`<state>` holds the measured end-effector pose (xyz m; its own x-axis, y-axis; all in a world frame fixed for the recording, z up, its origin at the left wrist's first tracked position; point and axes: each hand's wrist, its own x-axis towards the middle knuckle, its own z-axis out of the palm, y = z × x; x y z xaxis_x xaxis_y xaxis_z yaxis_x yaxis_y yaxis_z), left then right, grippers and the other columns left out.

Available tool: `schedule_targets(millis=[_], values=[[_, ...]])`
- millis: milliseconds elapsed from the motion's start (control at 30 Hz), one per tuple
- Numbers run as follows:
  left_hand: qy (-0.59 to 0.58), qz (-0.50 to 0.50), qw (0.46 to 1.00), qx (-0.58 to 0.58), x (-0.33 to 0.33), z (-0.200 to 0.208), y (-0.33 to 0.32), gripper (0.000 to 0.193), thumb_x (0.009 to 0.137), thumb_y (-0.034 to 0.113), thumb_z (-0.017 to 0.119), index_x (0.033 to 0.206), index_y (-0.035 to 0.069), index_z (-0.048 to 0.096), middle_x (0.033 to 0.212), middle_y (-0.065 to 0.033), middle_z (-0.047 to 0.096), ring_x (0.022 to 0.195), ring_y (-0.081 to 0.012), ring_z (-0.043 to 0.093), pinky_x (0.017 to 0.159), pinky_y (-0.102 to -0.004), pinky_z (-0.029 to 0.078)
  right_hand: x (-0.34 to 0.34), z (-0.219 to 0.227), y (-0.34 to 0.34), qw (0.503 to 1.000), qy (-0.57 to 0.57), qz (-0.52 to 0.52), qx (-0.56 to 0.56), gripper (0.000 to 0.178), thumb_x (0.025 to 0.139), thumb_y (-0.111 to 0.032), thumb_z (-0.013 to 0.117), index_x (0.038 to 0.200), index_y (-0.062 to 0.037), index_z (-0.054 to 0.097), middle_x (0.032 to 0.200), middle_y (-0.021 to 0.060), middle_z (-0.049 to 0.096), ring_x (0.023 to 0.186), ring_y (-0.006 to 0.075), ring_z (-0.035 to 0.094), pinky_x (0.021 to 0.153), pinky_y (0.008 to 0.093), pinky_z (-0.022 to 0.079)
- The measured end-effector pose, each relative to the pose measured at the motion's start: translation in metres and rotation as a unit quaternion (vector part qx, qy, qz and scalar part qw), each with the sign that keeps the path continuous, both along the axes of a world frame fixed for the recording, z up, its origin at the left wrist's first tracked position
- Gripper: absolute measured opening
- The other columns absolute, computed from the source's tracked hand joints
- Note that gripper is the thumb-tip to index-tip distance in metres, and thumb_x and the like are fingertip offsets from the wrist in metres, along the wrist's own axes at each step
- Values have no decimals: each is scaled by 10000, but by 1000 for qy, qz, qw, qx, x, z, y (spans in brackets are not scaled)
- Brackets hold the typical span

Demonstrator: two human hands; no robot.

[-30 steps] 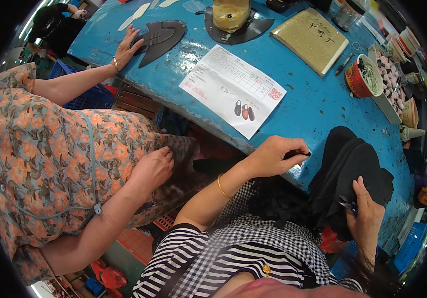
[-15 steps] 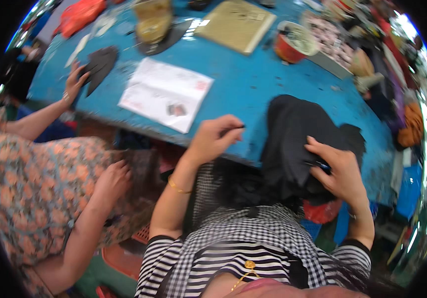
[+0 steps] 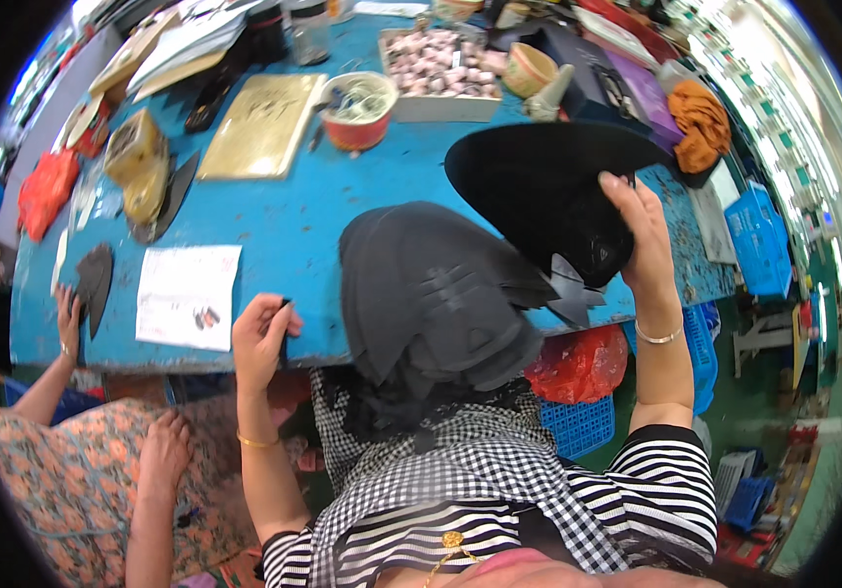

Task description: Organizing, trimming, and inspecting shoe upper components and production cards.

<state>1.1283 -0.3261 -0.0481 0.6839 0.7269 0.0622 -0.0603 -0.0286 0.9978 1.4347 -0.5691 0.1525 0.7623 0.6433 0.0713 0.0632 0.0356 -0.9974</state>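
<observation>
In front of me a pile of dark grey-black cut pieces point(image 3: 431, 294), shaped like shoe uppers, overhangs the blue table's point(image 3: 294, 211) near edge. My right hand point(image 3: 644, 230) grips one large black curved piece point(image 3: 548, 171) by its right side, raised beyond the pile. Pointed tips point(image 3: 570, 289) stick out between that piece and the pile. My left hand point(image 3: 264, 328) is closed left of the pile, pinching a thin black stick-like thing point(image 3: 285, 338); its kind is unclear. A printed white sheet point(image 3: 189, 297) lies to the left of that hand.
A co-worker's hand point(image 3: 66, 314) touches a dark grey piece point(image 3: 96, 279) at far left. Across the table are a yellow folder point(image 3: 262, 127), a red-and-white tub point(image 3: 356, 122), and a box of small pinkish pieces point(image 3: 441, 69). A red plastic bag point(image 3: 583, 363) hangs below the near edge.
My right hand has lifted a black piece off the pile, away from me. My left hand still pinches the thin black thing. The view has swung to the right.
</observation>
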Motion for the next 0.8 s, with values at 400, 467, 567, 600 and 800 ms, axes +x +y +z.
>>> schedule_targets(millis=[400,467,567,600,800], values=[[-3,37,998,55,5,-5,-6,31,943,13,536,930,-13,549,781,-70,621,689,-118,579,642,-242,475,120,-129,-101,985,144,-69,-61,248,951,-279,549,990,-40,597,894,32,651,653,98,601,573,243,491],[-2,135,982,135,1,-7,-7,63,971,45,499,952,2,540,841,-72,621,740,-120,585,652,-260,484,124,-136,-111,987,120,-100,-45,266,969,-293,530,1009,-36,590,894,28,643,611,81,566,539,237,466],[-84,242,964,65,-9,-5,-6,59,977,57,497,1034,40,502,785,-35,578,698,-93,545,580,-217,446,128,-139,-130,984,41,-156,-72,284,983,-317,513,1051,-48,575,841,3,598,544,49,460,487,229,398],[-56,244,967,38,-17,-1,-3,75,980,59,495,1054,54,491,762,-19,555,656,-72,513,549,-210,421,131,-148,-139,984,53,-170,-28,274,984,-309,511,1062,-52,568,808,-5,571,526,43,426,474,227,377],[288,302,858,300,-53,30,27,412,854,248,701,1149,12,537,805,-64,564,681,-146,567,620,-297,478,127,-177,-140,973,-59,-223,-24,186,985,-237,525,1020,-70,599,657,-68,462,476,4,348,423,185,281]])
